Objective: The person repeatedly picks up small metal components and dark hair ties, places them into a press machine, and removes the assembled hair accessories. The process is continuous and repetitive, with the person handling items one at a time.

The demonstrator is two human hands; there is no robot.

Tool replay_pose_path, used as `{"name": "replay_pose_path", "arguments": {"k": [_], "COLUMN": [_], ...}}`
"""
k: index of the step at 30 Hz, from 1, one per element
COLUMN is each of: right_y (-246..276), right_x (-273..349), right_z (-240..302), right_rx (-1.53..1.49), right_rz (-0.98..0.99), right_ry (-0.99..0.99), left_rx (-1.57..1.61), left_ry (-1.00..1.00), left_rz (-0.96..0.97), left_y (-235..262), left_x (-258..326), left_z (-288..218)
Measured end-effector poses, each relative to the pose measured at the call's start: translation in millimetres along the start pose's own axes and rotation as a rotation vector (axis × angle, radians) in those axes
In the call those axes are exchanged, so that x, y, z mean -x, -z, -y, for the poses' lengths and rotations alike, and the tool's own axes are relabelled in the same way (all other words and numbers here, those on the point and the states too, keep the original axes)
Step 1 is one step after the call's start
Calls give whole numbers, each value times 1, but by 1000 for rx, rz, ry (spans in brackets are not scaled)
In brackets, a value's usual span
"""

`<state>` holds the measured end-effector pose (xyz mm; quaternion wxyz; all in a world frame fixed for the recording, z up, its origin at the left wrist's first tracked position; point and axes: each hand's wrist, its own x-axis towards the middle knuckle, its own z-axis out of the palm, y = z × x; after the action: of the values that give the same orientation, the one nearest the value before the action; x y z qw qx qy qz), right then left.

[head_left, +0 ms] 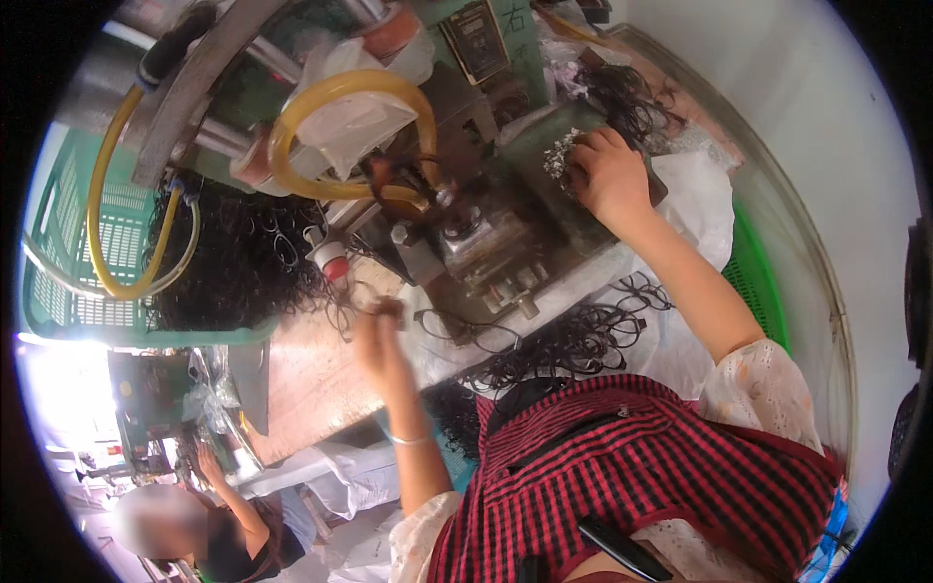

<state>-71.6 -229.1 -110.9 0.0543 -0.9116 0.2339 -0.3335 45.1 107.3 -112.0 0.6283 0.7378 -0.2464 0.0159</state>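
My right hand [612, 180] reaches onto the dark flat plate [554, 136] at the right of a bench machine. Its fingers are bent and pressed together on a small heap of silvery pieces [561, 155]. My left hand [377, 345], smeared by motion, is in front of the machine beside the red button [334, 267]. Something dark shows at its fingertips, too blurred to name. Thin black looped strands [573, 340] lie in a tangle along the machine's near edge. Between my hands is the machine's metal fixture [466, 233], with bolts and a small block.
A green basket [68, 253] at the left holds a large pile of black looped strands [228, 262]. Yellow hoses [355, 83] curve over the machine. More black strands [622, 97] lie at the back right, near a bright green basket [753, 282]. Another person [228, 515] works at lower left.
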Motion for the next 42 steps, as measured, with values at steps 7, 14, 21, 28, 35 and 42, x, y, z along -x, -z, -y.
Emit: {"name": "replay_pose_path", "arguments": {"k": [7, 14, 21, 28, 35, 42], "right_y": [15, 5, 20, 26, 28, 52], "right_x": [-3, -9, -27, -15, -34, -23], "right_z": [-3, -3, 18, -5, 18, 106], "right_rx": [-223, -265, -409, -39, -688, -1302], "right_rz": [-94, -41, -108, -2, 159, 137], "right_ry": [-13, -120, -78, -11, -338, -279], "left_rx": [287, 253, 254, 358, 432, 584], "left_ry": [302, 49, -364, -443, -490, -307], "left_rz": [-171, -315, 65, -126, 99, -186], "left_y": [24, 20, -51, -10, -56, 0], "left_x": [25, -11, -23, -21, -19, -54], "left_z": [-20, -68, -125, -142, -130, -126]}}
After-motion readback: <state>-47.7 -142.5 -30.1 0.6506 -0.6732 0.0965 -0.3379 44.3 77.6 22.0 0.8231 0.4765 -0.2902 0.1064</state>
